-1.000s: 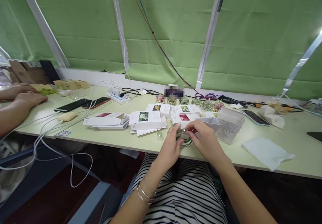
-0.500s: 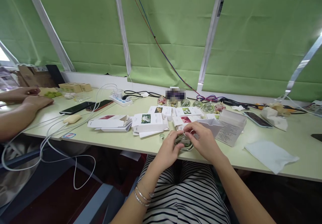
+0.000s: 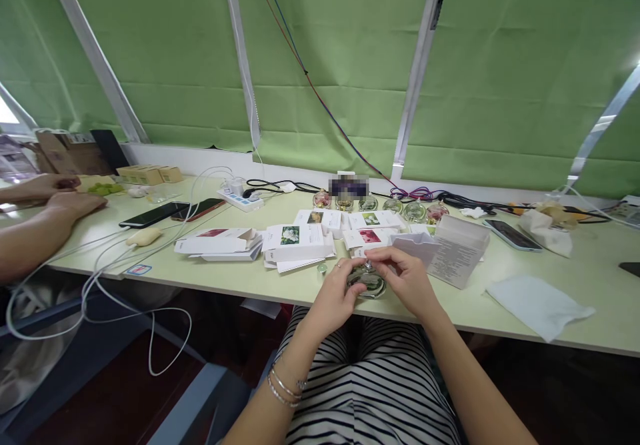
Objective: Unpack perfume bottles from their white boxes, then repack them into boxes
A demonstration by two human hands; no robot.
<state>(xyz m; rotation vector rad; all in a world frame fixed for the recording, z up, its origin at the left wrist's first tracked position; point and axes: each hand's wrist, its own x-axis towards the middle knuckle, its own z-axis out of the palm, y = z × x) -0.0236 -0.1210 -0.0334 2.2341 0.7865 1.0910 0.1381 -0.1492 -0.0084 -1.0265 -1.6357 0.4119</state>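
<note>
At the table's front edge, my left hand (image 3: 340,298) curls around a round, clear glass perfume bottle (image 3: 374,286) with greenish tones. My right hand (image 3: 404,279) has its fingers and thumb closed at the bottle's silvery neck (image 3: 369,265); the fingertips partly cover the top. A small round cap (image 3: 322,269) lies on the table just left of my left hand. Beyond my hands, opened white cartons with flower pictures (image 3: 295,243) lie in a cluster, and a printed carton (image 3: 457,251) stands open beside my right hand.
Several perfume bottles (image 3: 415,211) line the back. A white tissue (image 3: 537,306) and a phone (image 3: 513,236) lie to the right. Phones (image 3: 155,214), white cables (image 3: 95,278) and a power strip (image 3: 240,199) are leftward, near another person's arms (image 3: 45,225).
My right fingers have shifted slightly at the bottle's top, so more of the silvery neck shows. My left hand keeps its hold, and the cartons stay in place.
</note>
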